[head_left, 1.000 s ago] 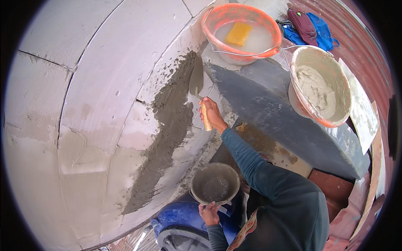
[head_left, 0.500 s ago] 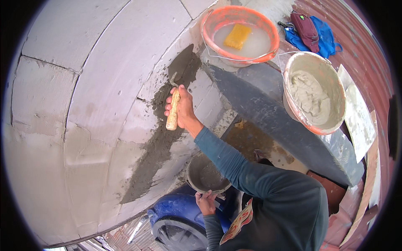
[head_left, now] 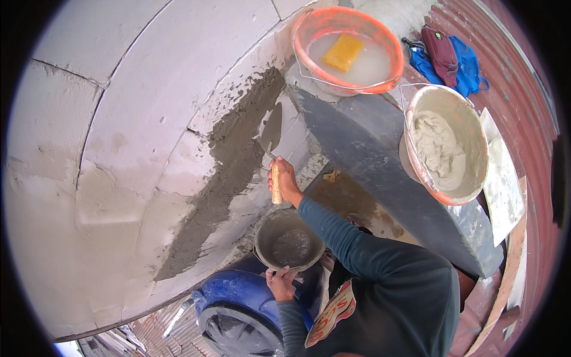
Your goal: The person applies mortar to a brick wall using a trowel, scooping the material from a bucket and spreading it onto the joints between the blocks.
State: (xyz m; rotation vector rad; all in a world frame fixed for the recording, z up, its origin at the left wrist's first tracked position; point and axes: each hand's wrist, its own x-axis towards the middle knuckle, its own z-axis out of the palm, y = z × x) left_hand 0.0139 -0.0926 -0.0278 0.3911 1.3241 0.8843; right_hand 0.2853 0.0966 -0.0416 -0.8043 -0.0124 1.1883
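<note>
My right hand (head_left: 287, 180) is closed around the wooden handle of a pointed trowel (head_left: 272, 130). The trowel's metal blade points up, close to the pale block wall (head_left: 178, 77), just right of a long grey band of wet mortar (head_left: 235, 149). Whether the blade touches the wall I cannot tell. Lower down, my left hand (head_left: 281, 283) grips the near rim of a round mixing bowl (head_left: 262, 241), fingers curled at its edge. Grey residue lines the bowl's inside.
An orange bucket (head_left: 395, 50) of cloudy water holds a yellow sponge (head_left: 343, 52). Right of it, a second bucket (head_left: 479, 160) contains pale mortar, beside a dark ledge (head_left: 363, 149). A blue barrel (head_left: 238, 291) stands below the bowl. Bags (head_left: 443, 56) lie on red corrugated sheeting.
My right hand and trowel have come down off the mortar band toward the bowl, and the blade now shows fully. The mortar band's upper part looks more spread. My left hand keeps hold of the bowl.
</note>
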